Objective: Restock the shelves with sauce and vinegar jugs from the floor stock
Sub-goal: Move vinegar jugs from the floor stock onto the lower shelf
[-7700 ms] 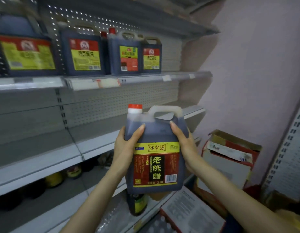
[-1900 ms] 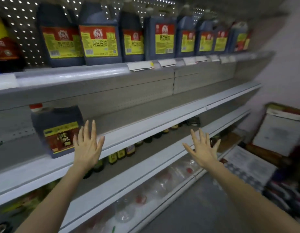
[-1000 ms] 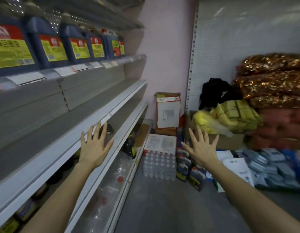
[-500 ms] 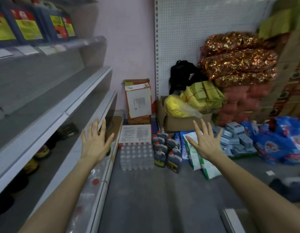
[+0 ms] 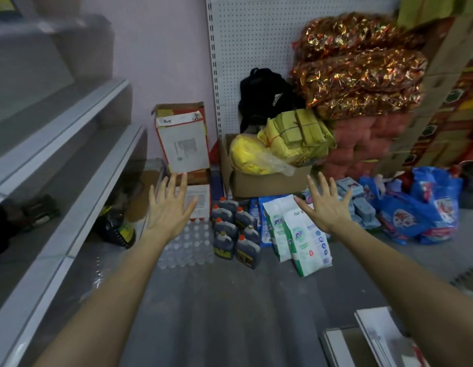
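Dark jugs (image 5: 236, 234) stand on the floor (image 5: 230, 300) just right of the water-bottle pack (image 5: 187, 247); left hand (image 5: 169, 207) and right hand (image 5: 327, 210) hover near it, each grip spread wide and empty, probably readying a two-handed lift.

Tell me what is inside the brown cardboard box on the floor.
A yellow plastic bag and bundled yellow packs rise out of the cardboard box; anything beneath is covered.

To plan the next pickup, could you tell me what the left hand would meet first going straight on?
Likely the flat printed carton beyond the bottled-water pack, not the dark jugs to its right; the left hand is at an unclear depth.
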